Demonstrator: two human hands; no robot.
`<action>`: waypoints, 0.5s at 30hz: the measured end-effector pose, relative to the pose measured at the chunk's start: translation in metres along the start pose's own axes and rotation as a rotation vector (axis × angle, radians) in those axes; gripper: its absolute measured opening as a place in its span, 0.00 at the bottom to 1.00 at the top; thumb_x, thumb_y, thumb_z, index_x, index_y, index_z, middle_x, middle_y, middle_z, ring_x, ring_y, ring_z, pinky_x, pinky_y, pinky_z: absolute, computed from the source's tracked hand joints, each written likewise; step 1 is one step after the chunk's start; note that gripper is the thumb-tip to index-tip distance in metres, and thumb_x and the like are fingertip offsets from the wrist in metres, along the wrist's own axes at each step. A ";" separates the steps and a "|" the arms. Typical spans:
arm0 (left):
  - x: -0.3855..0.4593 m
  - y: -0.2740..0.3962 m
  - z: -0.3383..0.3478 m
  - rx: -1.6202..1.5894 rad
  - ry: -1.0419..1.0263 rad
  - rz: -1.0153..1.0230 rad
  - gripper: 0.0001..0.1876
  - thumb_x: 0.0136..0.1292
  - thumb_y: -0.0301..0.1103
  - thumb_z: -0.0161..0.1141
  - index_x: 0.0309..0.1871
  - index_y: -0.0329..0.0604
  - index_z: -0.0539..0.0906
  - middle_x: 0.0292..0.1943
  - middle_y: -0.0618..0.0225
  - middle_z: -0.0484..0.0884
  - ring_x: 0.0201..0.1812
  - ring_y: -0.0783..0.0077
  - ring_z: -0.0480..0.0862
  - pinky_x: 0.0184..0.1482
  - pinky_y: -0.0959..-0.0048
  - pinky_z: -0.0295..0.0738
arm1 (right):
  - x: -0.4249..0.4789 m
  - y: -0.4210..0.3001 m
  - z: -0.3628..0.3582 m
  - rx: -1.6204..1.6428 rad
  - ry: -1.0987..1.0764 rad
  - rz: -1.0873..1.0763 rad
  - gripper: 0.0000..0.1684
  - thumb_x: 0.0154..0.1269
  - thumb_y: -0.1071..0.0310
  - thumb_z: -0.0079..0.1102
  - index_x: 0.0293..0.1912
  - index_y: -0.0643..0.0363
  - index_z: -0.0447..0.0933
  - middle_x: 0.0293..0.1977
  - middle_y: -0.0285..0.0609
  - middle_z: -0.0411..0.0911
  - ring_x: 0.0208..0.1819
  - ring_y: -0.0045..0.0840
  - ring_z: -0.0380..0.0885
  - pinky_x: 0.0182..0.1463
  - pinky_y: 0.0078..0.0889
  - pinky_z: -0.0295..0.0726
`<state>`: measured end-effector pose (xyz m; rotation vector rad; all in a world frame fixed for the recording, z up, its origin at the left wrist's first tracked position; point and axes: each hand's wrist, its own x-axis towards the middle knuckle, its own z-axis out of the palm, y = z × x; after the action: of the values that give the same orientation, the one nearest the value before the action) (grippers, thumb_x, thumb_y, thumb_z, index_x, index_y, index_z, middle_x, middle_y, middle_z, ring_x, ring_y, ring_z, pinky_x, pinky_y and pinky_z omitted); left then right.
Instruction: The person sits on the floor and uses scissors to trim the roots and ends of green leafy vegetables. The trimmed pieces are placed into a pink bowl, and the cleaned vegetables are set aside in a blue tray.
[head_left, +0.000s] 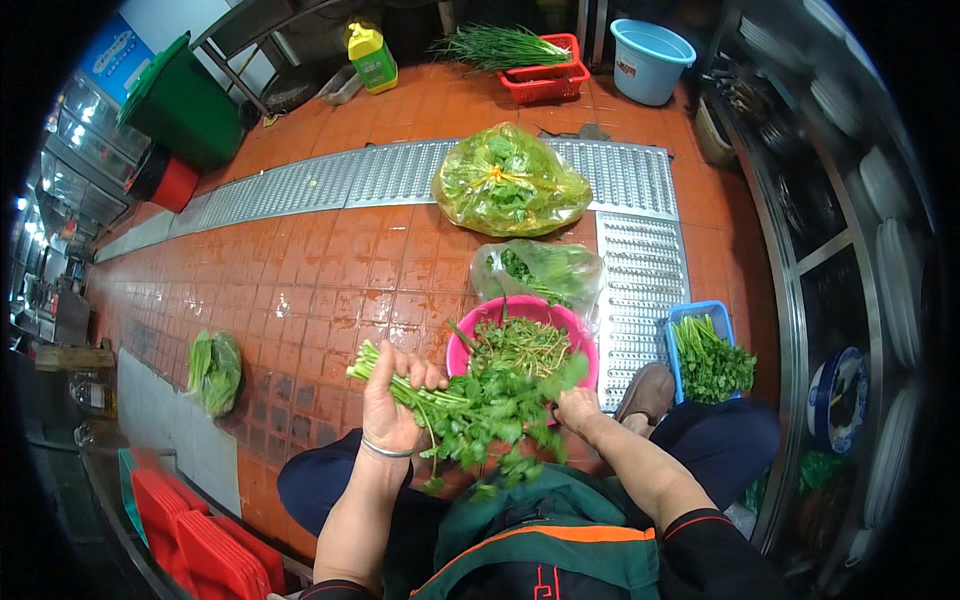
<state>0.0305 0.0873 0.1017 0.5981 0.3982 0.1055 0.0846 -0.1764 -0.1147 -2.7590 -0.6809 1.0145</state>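
My left hand (396, 397) grips a bunch of leafy greens (480, 420), coriander or celery, by its pale stems. The leafy end spreads right, above the near side of a pink plastic basin (459, 341). Inside the basin lie loose stems and leaves (529, 345). Beside the leaf tips, my right hand (579, 410) has its fingers curled. Blurred leaves keep me from telling whether it pinches anything. Past the basin's far rim lies a clear plastic bag of greens (536, 274). A blue basket (674, 360) at the right holds more leafy stems (709, 360).
A knotted yellow bag of greens (514, 184) sits on a metal drain grating (390, 176). Another bagged vegetable (214, 367) lies left on the wet tiles. Metal shelving with plates (896, 292) lines the right side. Red baskets (546, 86) and a blue bucket (646, 71) stand farther off.
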 end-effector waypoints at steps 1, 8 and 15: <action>0.001 0.000 -0.001 0.061 0.157 -0.010 0.21 0.73 0.48 0.54 0.25 0.48 0.69 0.22 0.69 0.70 0.30 0.65 0.75 0.41 0.63 0.75 | 0.005 -0.002 -0.001 0.097 0.035 0.016 0.17 0.58 0.65 0.57 0.49 0.51 0.81 0.44 0.52 0.82 0.47 0.45 0.82 0.51 0.47 0.80; 0.013 -0.047 -0.035 0.440 0.492 0.027 0.08 0.66 0.35 0.67 0.34 0.45 0.78 0.29 0.72 0.80 0.31 0.76 0.78 0.38 0.73 0.75 | -0.025 -0.042 -0.112 0.919 0.453 -0.224 0.34 0.56 0.62 0.68 0.62 0.58 0.72 0.50 0.53 0.78 0.53 0.38 0.79 0.58 0.38 0.78; 0.026 -0.070 0.010 0.365 0.303 -0.249 0.19 0.66 0.39 0.66 0.55 0.38 0.79 0.50 0.66 0.82 0.49 0.74 0.81 0.53 0.71 0.75 | -0.061 -0.096 -0.127 0.683 0.288 -0.663 0.57 0.57 0.48 0.68 0.73 0.68 0.50 0.69 0.64 0.58 0.70 0.50 0.59 0.73 0.42 0.57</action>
<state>0.0571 0.0301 0.0611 0.8900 0.7930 -0.1196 0.0898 -0.1136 0.0438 -1.8362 -0.8976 0.5417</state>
